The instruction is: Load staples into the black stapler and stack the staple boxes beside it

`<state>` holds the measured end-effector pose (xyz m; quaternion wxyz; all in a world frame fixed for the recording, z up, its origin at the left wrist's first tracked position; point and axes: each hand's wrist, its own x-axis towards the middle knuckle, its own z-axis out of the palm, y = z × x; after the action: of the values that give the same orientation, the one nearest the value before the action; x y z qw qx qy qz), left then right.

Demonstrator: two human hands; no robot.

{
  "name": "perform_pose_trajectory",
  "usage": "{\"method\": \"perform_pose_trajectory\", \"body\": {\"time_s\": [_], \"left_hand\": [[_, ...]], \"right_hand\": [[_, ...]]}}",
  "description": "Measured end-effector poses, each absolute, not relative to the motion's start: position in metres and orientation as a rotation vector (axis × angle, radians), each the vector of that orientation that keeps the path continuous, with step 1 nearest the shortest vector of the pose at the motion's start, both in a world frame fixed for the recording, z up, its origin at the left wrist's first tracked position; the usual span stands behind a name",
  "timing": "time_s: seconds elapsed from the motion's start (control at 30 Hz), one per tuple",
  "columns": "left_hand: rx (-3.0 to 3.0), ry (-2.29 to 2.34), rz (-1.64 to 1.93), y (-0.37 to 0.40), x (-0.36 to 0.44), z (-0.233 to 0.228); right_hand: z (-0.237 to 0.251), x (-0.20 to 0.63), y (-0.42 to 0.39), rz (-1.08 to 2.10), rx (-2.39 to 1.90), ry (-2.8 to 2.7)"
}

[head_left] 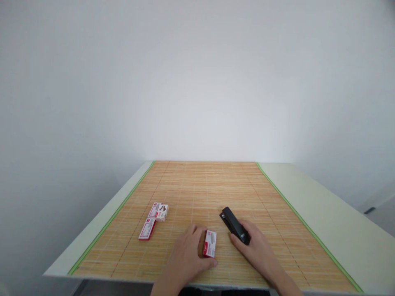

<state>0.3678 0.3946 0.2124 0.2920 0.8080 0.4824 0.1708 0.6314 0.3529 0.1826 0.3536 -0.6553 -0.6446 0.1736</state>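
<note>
Near the front of the bamboo mat, my left hand [187, 254] curves around a small red-and-white box [210, 243], probably of staples. Its thumb is at the box's near end and the fingers are by the far end. To the right, my right hand [258, 250] grips the rear of a black stapler [233, 223]. The stapler lies slanted, its front pointing away and to the left. Fingers and thumb close on its two sides.
At left on the bamboo mat [206, 185] lie a red-and-white box [147, 229], a similar box [153, 210] beyond it and a smaller white box [162, 212] beside that. Green edging borders the mat on a white table [311, 197]. A white wall [203, 82] stands behind.
</note>
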Motion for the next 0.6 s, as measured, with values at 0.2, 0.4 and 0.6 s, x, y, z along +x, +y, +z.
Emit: {"method": "perform_pose_trajectory", "body": {"time_s": [0.2,0.4,0.6], "left_hand": [[2.157,1.073,0.431,0.405,0.36,0.219],[2.155,1.13,0.504,0.403,0.372,0.218],[2.216,1.088,0.578,0.396,0.404,0.206]], "right_hand": [[0.175,0.638,0.34,0.512,-1.669,-1.778],[0.18,0.64,0.331,0.554,-1.598,-1.857],[0.188,0.634,0.33,0.561,-1.582,-1.903]]}}
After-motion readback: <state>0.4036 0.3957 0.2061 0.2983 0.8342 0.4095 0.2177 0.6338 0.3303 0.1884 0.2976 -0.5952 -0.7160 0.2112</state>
